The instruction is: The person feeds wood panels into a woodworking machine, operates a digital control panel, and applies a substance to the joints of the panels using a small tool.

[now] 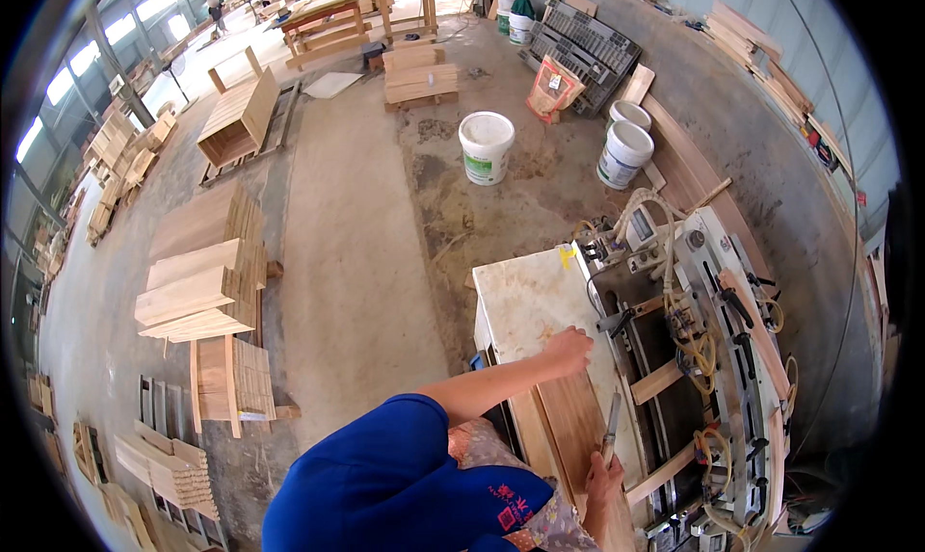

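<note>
My left hand point(568, 351) is over the white, stained worktop point(525, 287), its fingers curled together; anything inside them is hidden. A black-handled clamp point(615, 322) on the machine lies just to its right. Low in the view, my right hand point(604, 479) closes round the handle of a knife-like tool point(613, 415), whose narrow grey blade points away from me. Beside this blade, a brown wooden board point(570, 427) lies lengthwise on the worktop, with a paler strip of wood point(532, 422) along its left side.
Right of the worktop stands a machine point(718, 359) with rails, hoses and clamps. Beyond it are white buckets point(487, 147) and a paper sack point(554, 90). Stacked boards point(198, 287) and a wooden box frame point(239, 118) stand on the left. A concrete wall point(713, 118) runs along the right.
</note>
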Demonstrator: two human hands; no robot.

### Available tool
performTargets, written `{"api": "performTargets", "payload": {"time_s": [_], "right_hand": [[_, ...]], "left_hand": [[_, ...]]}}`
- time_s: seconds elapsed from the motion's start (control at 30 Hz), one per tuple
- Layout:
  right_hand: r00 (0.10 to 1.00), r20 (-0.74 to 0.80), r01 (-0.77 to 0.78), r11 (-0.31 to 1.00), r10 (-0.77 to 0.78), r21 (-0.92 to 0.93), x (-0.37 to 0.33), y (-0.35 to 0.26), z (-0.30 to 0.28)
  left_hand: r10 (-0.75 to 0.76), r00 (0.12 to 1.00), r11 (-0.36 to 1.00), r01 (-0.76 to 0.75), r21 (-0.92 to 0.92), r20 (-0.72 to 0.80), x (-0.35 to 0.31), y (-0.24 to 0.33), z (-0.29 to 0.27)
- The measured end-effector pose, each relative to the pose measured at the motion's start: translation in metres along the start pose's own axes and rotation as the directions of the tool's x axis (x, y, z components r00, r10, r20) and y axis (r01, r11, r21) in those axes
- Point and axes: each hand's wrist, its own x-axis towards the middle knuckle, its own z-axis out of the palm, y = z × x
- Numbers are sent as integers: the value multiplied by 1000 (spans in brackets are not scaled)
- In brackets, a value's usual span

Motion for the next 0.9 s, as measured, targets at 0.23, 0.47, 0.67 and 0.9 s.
{"api": "performTargets", "payload": {"time_s": [0.23, 0.47, 0.67, 0.9], "right_hand": [[1000, 2, -29, 996, 29, 83, 0, 8, 1], [1000, -8, -23, 995, 24, 95, 5, 21, -3], [985, -29, 173, 985, -173, -14, 8, 20, -2], [1000, -25, 11, 998, -13, -54, 2, 15, -1]], "left_hand": [[-32, 996, 996, 38, -77, 86, 3, -13, -11], [-109, 957, 991, 126, -44, 268, 0, 15, -56], [56, 964, 992, -83, 91, 261, 12, -10, -27], [323, 888, 931, -360, 58, 328, 12, -32, -23]]}}
